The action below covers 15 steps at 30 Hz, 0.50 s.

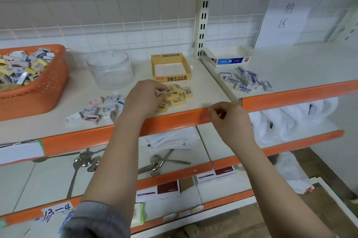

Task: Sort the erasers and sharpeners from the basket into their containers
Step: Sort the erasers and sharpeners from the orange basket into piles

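My left hand (144, 95) is on the yellow erasers (175, 95) mid-shelf, fingers curled, pinching one eraser at the pile's left edge. The pile lies just near of the yellow box (170, 68), which is open-topped and shows only its white floor.

My right hand (230, 119) hovers at the orange shelf lip (174, 119), right of the pile. Fingers loosely curled, thumb and forefinger close together — may be pinching something small, but it's blurred, so I cannot tell if it holds anything.

Basket (44, 90) sits far left on the shelf, orange, perforated, heaped with mixed wrapped erasers and sharpeners. Clear jar (110, 69) stands between basket and yellow box, no lid, looks to have nothing in it. Pastel sharpeners (96, 108) — pink, blue, white — are scattered near of the jar, partly behind my left forearm.

On the right shelf section: blue-and-white box (228, 58) at the far left corner, open, and a loose cluster of white erasers (245, 81) with blue print and barcodes just near of it, apart from the box.

Paper sign (286, 8) hangs on the wire grid above the right section. Lower shelf holds spoons (85, 162), left and centre; white rolled towels (290, 119) lie to the right.
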Each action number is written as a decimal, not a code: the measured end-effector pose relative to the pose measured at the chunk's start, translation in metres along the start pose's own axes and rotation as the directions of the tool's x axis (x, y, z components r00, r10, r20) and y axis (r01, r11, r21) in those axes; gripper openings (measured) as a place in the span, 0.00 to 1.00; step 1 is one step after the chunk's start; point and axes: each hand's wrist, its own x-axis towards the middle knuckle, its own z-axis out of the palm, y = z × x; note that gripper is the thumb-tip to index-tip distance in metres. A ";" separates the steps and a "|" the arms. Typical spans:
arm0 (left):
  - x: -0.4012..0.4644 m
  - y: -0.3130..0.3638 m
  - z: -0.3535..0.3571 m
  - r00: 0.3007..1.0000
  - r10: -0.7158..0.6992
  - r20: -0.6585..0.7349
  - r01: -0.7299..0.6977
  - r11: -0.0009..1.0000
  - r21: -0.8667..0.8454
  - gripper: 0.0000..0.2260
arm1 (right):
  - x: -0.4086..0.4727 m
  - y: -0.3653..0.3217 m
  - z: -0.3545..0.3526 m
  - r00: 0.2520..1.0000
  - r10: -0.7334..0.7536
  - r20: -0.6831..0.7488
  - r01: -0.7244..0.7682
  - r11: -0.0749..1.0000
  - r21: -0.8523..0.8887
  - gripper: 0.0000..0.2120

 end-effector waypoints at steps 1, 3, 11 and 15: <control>-0.003 -0.003 -0.004 1.000 0.009 -0.013 -0.009 1.000 -0.006 0.12 | -0.002 -0.005 0.000 1.000 -0.001 0.002 0.001 1.000 0.002 0.07; -0.008 -0.010 -0.012 0.999 0.022 -0.038 -0.023 1.000 -0.012 0.11 | -0.005 -0.016 0.002 1.000 0.010 0.004 -0.010 1.000 0.002 0.07; -0.022 -0.061 -0.062 0.992 0.046 -0.116 -0.053 0.997 -0.053 0.11 | -0.018 -0.076 0.042 0.999 -0.038 -0.012 0.038 0.997 0.062 0.07; -0.021 -0.107 -0.106 0.979 0.108 -0.175 -0.107 0.994 0.017 0.11 | -0.024 -0.119 0.086 0.997 -0.042 -0.061 0.047 0.996 0.081 0.06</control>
